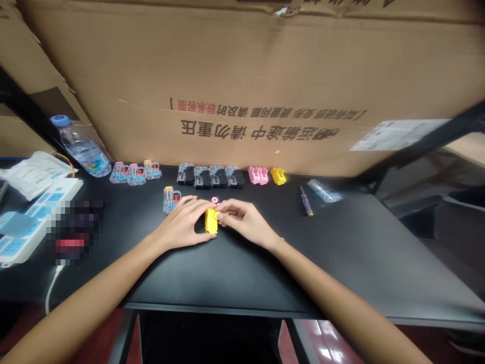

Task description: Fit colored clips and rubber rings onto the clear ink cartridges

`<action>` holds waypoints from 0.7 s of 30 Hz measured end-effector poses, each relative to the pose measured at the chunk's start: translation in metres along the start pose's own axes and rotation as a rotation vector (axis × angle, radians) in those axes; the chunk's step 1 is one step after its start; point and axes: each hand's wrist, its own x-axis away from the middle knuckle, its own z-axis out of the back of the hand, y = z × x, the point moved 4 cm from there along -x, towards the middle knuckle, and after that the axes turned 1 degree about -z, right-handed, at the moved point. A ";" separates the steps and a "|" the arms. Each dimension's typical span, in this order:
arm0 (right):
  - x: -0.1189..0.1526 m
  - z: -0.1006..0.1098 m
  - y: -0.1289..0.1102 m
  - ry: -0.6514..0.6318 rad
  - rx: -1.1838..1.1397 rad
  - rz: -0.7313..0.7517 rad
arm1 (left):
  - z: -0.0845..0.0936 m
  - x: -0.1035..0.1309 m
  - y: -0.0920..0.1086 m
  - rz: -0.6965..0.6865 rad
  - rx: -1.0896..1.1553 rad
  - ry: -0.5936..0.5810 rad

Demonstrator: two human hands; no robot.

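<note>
On the black table, my left hand [185, 222] is closed around a small yellow plastic block [211, 222], thumb at its near end and fingers at its far end. My right hand [242, 220] pinches a small round yellow piece [217, 215] against the block's right side. Just beyond the hands lie small pink rings [214, 199], partly covered by my right fingers. Beside my left knuckles stands a clear plastic case [168, 200] with a yellow top and a red part inside.
Along the back are several clear cases [136, 174], several black-and-clear cases [210, 177], a pink block [258, 175] and another yellow block [279, 176]. A screwdriver [306, 201] and clear packet [324, 191] lie right. Left are a water bottle [85, 149] and power strip [41, 217]. Cardboard [242, 65] stands behind.
</note>
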 end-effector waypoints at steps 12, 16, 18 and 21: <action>0.001 -0.001 -0.001 0.017 -0.050 -0.028 | 0.001 -0.001 0.003 -0.019 0.007 -0.005; 0.001 -0.003 -0.001 0.037 -0.059 -0.027 | 0.001 -0.001 0.002 -0.021 0.019 -0.015; 0.001 -0.003 -0.001 0.030 -0.040 -0.020 | 0.001 -0.002 0.001 -0.018 0.024 -0.019; 0.001 -0.001 -0.003 0.022 0.034 0.037 | 0.002 -0.002 0.000 -0.007 0.031 -0.021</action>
